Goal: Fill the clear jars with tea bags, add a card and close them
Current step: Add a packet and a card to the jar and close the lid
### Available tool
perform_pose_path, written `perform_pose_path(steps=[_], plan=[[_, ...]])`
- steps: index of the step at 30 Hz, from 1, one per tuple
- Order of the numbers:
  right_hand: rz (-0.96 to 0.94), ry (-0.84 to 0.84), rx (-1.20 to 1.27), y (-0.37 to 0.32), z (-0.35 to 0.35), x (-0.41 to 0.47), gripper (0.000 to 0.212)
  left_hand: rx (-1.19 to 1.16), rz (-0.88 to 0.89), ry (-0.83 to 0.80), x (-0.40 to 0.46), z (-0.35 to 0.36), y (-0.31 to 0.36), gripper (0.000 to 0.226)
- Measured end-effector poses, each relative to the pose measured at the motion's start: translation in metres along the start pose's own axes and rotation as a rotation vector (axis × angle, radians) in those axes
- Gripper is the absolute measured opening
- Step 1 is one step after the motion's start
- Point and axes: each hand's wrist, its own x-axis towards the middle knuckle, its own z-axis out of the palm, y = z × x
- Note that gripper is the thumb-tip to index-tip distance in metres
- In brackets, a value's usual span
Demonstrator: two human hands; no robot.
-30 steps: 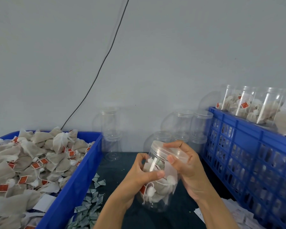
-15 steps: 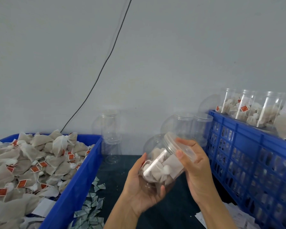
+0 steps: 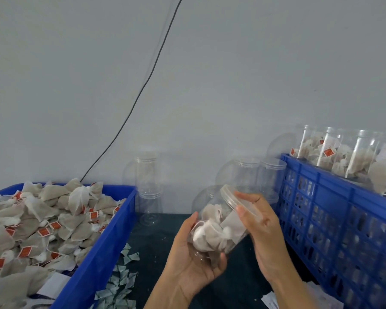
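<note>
Head view. Clear plastic jar packed with tea bags (image 3: pixel 216 230) is held tilted above the dark worktop (image 3: pixel 156 248), its mouth pointing up and to the right. A white card (image 3: pixel 233 225) shows through the jar wall among the bags.

Left hand (image 3: pixel 194 264): cupped under the base and lower side of the jar, palm up, thumb lying along the near wall, fingers curled around the bottom.

Right hand (image 3: pixel 261 226): at the top of the jar, fingers and thumb curled over the clear round lid (image 3: pixel 234 200), which sits on the jar mouth. Cannot tell whether the lid is fully seated.

Left of the hands: blue plastic tub (image 3: pixel 103 253) heaped with loose grey-white tea bags with red tags (image 3: pixel 42 221). Between that tub and the hands, a scatter of small pale paper sachets (image 3: pixel 120 284) lies on the worktop.

Right: blue slotted plastic crate (image 3: pixel 334 219) with filled clear jars (image 3: pixel 348 157) standing in it, their tops rising above its rim.

Back, against the grey wall (image 3: pixel 210 85): empty clear jars, one stack of two (image 3: pixel 148 188) behind the tub's corner, more (image 3: pixel 254 172) just beside the crate. A thin black cable (image 3: pixel 143 85) runs diagonally down the wall to behind the tub. White paper slips (image 3: pixel 270 301) lie at the lower right, near the crate.
</note>
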Motion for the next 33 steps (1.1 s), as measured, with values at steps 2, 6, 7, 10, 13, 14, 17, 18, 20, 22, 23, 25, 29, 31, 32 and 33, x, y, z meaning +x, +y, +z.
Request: perform_pose_path(steps=[2, 6, 7, 10, 13, 14, 17, 18, 20, 22, 23, 25, 29, 31, 32, 33], plan=[[0.058, 0.071, 0.051, 0.000, 0.009, 0.000, 0.039, 0.134, 0.157, 0.065, 0.001, 0.001, 0.001, 0.048], [0.103, 0.071, 0.120, -0.005, 0.013, -0.001, 0.058, 0.285, 0.293, 0.106, -0.001, 0.002, 0.002, 0.048], [0.089, 0.040, 0.124, -0.006, 0.011, -0.001, 0.060, 0.289, 0.270, 0.086, -0.003, 0.002, 0.005, 0.047], [0.017, -0.072, 0.059, -0.008, -0.002, -0.001, 0.062, 0.196, 0.088, 0.006, -0.008, -0.001, 0.014, 0.046], [-0.017, -0.232, 0.033, -0.007, -0.007, -0.001, 0.078, 0.116, 0.024, -0.015, -0.009, -0.005, 0.017, 0.051], [-0.006, -0.221, 0.043, -0.005, -0.004, -0.001, 0.077, 0.109, 0.040, -0.009, -0.008, -0.005, 0.017, 0.051], [0.113, -0.042, 0.059, 0.002, 0.012, -0.002, 0.064, 0.184, 0.170, 0.090, -0.004, -0.005, 0.015, 0.046], [0.163, 0.013, 0.016, 0.005, 0.016, -0.003, 0.064, 0.234, 0.220, 0.147, -0.004, -0.006, 0.016, 0.045], [0.244, 0.019, -0.132, 0.007, 0.019, -0.004, 0.070, 0.308, 0.275, 0.234, -0.004, -0.011, 0.018, 0.045], [0.284, -0.053, -0.244, 0.005, 0.016, -0.003, 0.079, 0.359, 0.280, 0.268, -0.006, -0.015, 0.021, 0.046], [0.273, -0.096, -0.248, 0.006, 0.013, -0.003, 0.080, 0.382, 0.272, 0.273, -0.006, -0.017, 0.022, 0.047], [0.214, -0.189, -0.208, 0.004, 0.010, -0.004, 0.067, 0.405, 0.246, 0.271, -0.006, -0.018, 0.022, 0.046], [0.123, -0.207, -0.281, 0.002, 0.010, -0.005, 0.052, 0.361, 0.205, 0.268, -0.007, -0.018, 0.020, 0.044], [0.150, -0.156, -0.324, 0.003, 0.013, -0.007, 0.055, 0.355, 0.208, 0.286, -0.007, -0.020, 0.021, 0.050], [0.169, -0.140, -0.346, 0.002, 0.014, -0.008, 0.057, 0.364, 0.215, 0.301, -0.007, -0.021, 0.021, 0.051], [0.182, -0.130, -0.365, 0.002, 0.016, -0.007, 0.060, 0.372, 0.221, 0.313, -0.007, -0.022, 0.021, 0.051]])
